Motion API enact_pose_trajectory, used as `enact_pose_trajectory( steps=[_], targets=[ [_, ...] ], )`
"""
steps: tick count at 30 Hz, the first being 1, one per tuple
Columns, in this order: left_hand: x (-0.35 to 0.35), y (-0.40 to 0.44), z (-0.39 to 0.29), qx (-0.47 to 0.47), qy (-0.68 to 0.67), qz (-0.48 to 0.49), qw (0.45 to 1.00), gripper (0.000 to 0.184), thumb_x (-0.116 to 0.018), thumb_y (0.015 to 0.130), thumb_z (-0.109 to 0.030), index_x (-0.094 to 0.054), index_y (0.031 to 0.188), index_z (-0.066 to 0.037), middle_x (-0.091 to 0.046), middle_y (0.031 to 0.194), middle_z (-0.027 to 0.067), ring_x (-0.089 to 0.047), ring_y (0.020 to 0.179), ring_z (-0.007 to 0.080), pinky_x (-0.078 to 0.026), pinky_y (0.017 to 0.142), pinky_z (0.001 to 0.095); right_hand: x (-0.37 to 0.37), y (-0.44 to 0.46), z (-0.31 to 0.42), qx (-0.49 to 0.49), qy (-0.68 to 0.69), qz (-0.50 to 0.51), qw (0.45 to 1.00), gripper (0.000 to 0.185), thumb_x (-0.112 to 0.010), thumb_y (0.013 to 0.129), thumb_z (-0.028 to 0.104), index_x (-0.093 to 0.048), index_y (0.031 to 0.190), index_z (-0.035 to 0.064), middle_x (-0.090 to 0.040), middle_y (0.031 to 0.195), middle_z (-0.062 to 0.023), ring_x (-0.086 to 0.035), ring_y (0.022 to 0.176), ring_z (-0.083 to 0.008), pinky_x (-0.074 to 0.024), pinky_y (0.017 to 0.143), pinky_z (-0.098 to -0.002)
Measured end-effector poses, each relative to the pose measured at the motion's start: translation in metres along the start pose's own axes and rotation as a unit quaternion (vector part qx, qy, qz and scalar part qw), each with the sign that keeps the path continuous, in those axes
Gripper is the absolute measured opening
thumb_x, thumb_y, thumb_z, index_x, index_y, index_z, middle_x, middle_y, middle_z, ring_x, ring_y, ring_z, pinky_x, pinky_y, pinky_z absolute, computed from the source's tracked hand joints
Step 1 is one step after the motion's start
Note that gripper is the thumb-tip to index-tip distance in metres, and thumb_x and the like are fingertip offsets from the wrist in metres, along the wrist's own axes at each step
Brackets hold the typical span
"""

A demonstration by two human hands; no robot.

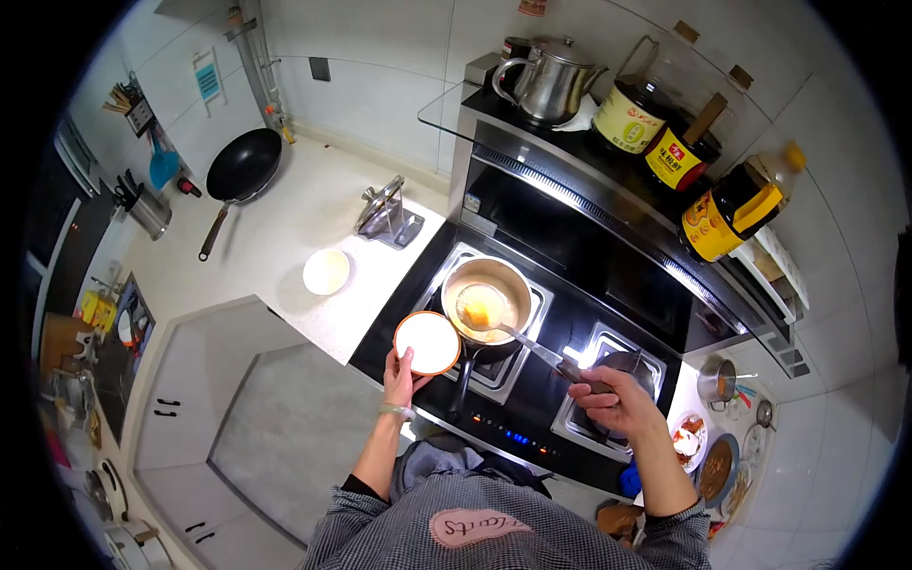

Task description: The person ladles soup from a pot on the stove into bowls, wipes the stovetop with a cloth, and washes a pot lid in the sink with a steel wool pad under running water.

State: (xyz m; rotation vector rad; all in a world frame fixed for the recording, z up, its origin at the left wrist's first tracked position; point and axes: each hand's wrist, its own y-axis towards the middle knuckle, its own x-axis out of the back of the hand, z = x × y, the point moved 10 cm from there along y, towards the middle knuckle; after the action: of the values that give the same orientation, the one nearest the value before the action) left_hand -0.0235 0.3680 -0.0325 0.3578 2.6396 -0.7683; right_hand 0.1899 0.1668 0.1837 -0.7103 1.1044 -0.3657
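My left hand (401,382) grips a white bowl (427,343) with an orange rim, thumb over its edge, beside the pot. Glare washes out the bowl's inside. A ladle (541,350) is in my right hand (617,407), fingers wrapped round its dark handle. The ladle's head is over or inside a saucepan (522,285) on the left burner, and something yellow-orange (482,310) shows at it. Light brownish liquid seems to lie in the saucepan. The pan's black handle (463,382) points toward me, below the bowl.
A pale round bowl (326,272), a lid stand (388,215) and a black frying pan (243,165) are on the left counter. Bottles (731,214) and a steel kettle (550,82) top the range hood (589,223). Dishes of food (717,469) stand at right.
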Motion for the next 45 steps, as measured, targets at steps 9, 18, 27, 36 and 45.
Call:
enact_pose_trajectory(
  steps=[9, 18, 27, 36, 45],
  targets=[
    [-0.001, -0.004, -0.001, -0.012, 0.000, -0.014, 1.000, 0.046, -0.048, 0.094, -0.045, -0.044, 0.123, -0.010, -0.058, 0.113, 0.0138, -0.064, 0.097, 0.0267, -0.059, 0.075, 0.0394, -0.029, 0.004, -0.048, -0.041, -0.026, 0.023, 0.999, 0.016, -0.048, 0.092, 0.014, -0.039, 0.098, 0.0023, -0.045, 0.074, -0.0022, -0.036, 0.044, 0.0006, -0.0310, 0.033, -0.0134],
    [-0.005, -0.002, 0.001, -0.004, -0.022, 0.015, 1.000, 0.044, -0.050, 0.094, -0.041, -0.044, 0.122, -0.008, -0.055, 0.115, 0.0112, -0.063, 0.098, 0.0247, -0.059, 0.075, 0.0406, -0.008, 0.037, -0.088, 0.041, -0.348, 0.004, 0.936, 0.030, -0.046, 0.094, 0.011, -0.044, 0.123, 0.0083, -0.047, 0.075, 0.0005, -0.035, 0.046, -0.0038, -0.0270, 0.038, -0.0185],
    [-0.004, 0.000, 0.008, -0.004, -0.013, 0.023, 1.000, 0.046, -0.047, 0.095, -0.045, -0.044, 0.121, -0.007, -0.060, 0.112, 0.0130, -0.065, 0.095, 0.0252, -0.058, 0.077, 0.0377, -0.032, 0.003, -0.067, 0.364, -0.732, -0.013, 0.576, 0.054, -0.051, 0.090, 0.009, -0.029, 0.139, 0.0055, -0.056, 0.091, -0.0172, -0.059, 0.070, -0.0302, -0.0467, 0.057, -0.0380],
    [-0.002, 0.001, 0.010, 0.003, -0.017, 0.027, 0.999, 0.043, -0.048, 0.096, -0.039, -0.043, 0.125, -0.008, -0.059, 0.111, 0.0106, -0.065, 0.095, 0.0215, -0.060, 0.074, 0.0347, 0.036, 0.024, -0.062, 0.059, -0.074, 0.006, 0.995, 0.050, -0.050, 0.092, 0.017, -0.034, 0.140, 0.0146, -0.052, 0.079, 0.0000, -0.031, 0.045, -0.0043, -0.0269, 0.040, -0.0186],
    [-0.004, -0.003, 0.003, -0.018, -0.004, 0.008, 1.000, 0.041, -0.045, 0.096, -0.043, -0.047, 0.117, -0.008, -0.062, 0.108, 0.0123, -0.067, 0.091, 0.0236, -0.060, 0.073, 0.0345, 0.042, 0.098, 0.014, 0.393, -0.627, -0.131, 0.660, 0.028, -0.044, 0.094, 0.016, -0.045, 0.123, 0.0130, -0.042, 0.059, 0.0009, -0.038, 0.045, -0.0071, -0.0287, 0.039, -0.0225]
  ],
)
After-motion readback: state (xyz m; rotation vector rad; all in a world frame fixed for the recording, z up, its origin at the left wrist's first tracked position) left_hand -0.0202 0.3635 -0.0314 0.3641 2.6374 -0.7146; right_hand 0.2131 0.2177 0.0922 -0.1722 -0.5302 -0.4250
